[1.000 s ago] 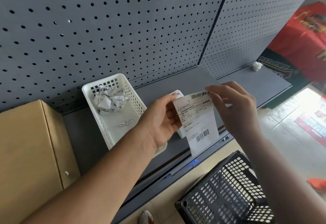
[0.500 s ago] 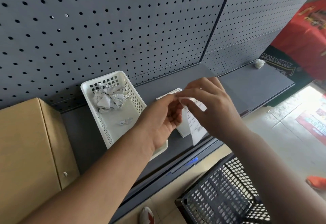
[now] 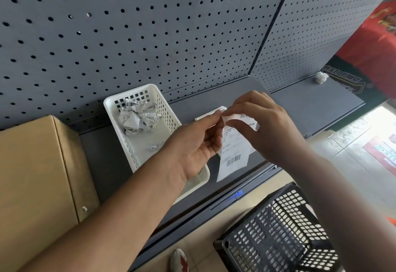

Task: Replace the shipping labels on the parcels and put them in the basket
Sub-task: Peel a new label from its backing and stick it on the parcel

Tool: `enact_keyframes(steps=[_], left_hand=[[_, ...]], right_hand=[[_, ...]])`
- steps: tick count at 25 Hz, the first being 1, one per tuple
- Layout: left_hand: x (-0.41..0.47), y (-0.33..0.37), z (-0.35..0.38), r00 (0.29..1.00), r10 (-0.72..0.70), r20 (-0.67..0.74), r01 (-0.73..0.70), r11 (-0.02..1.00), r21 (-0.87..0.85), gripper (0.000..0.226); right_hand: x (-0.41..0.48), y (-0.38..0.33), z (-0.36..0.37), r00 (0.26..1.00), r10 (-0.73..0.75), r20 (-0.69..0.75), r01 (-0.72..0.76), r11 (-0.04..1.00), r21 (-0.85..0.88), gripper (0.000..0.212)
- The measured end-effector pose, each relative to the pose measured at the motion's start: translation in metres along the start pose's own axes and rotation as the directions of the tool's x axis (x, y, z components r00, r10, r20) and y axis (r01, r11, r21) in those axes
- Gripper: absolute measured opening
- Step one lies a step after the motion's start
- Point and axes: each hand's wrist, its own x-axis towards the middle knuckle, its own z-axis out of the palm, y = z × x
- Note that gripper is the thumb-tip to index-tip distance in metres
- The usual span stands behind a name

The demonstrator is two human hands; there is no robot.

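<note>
I see both hands pinching the top edge of a shipping label (image 3: 234,156) over the grey shelf (image 3: 310,109). The left hand (image 3: 192,145) nips it between thumb and forefinger, and the right hand (image 3: 265,126) grips it just beside. The label hangs down with its barcode at the near end. To the left a white basket (image 3: 169,117) holds crumpled labels (image 3: 137,117), with a cardboard box (image 3: 32,175) further left. A black basket (image 3: 267,229) sits near right, below the shelf.

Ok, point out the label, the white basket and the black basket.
label (image 3: 233,160), head view, on its lower barcode.
white basket (image 3: 130,94), head view, on its far rim.
black basket (image 3: 278,229), head view, on its mesh wall.
</note>
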Motion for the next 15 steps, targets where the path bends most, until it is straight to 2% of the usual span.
enact_keyframes(steps=[8,15], left_hand=[[0.0009,0.0004,-0.0019,0.998,0.053,-0.030,-0.052,0.997,0.053,0.009],[-0.0001,0.0006,0.0004,0.980,0.183,-0.073,-0.177,0.981,0.085,0.022]], right_hand=[[0.0046,-0.0044,0.0003,0.996,0.064,0.065,-0.065,0.998,0.019,0.017],[0.0064,-0.0083,-0.0012,0.992,0.113,0.063,-0.114,0.993,0.021,0.013]])
